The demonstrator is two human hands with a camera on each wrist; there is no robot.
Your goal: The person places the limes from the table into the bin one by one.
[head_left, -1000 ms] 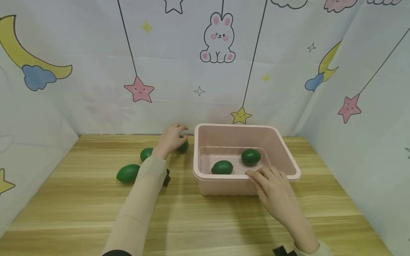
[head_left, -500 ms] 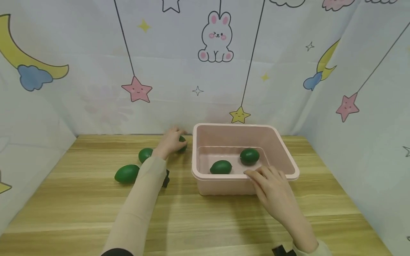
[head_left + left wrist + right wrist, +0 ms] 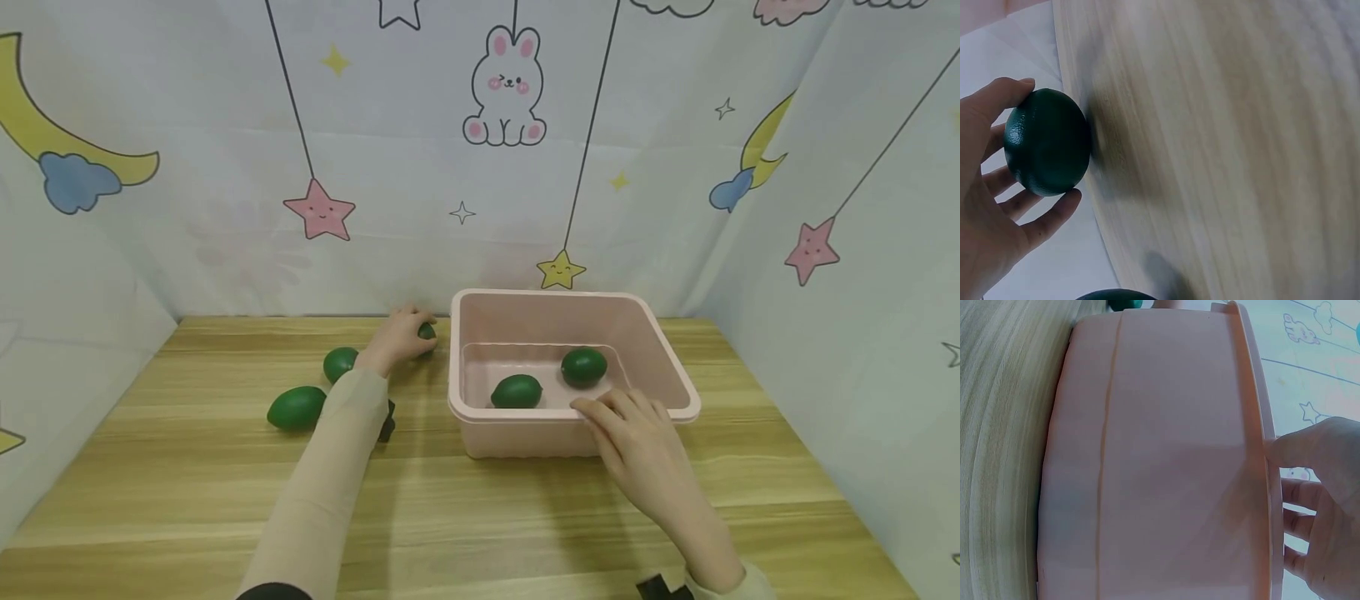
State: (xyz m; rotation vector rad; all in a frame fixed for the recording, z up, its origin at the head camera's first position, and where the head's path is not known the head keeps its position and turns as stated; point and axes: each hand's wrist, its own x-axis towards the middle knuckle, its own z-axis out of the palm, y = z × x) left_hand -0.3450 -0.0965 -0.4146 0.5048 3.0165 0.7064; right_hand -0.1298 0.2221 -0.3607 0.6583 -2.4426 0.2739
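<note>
At the table's back, just left of the pink plastic box point(image 3: 525, 437), my left hand point(image 3: 393, 340) grips a glossy green lime point(image 3: 1047, 142). The left wrist view shows the thumb on one side of it and fingertips on the other, with the lime close over the wood. My right hand point(image 3: 643, 450) pinches the box's front rim, thumb outside and fingers over the inner side, as the right wrist view point(image 3: 1316, 500) shows. Inside the box lie two limes, one near the front wall point(image 3: 517, 392) and one farther right point(image 3: 583, 367).
Two more limes lie on the table left of my left forearm, a nearer one point(image 3: 297, 408) and a farther one point(image 3: 341, 363) partly hidden by the wrist. A printed white cloth point(image 3: 390, 150) hangs right behind the wooden table point(image 3: 480, 525) and along both sides.
My left fingers have closed in around the lime at the back, and the hand has sunk slightly. My right hand stays on the box rim.
</note>
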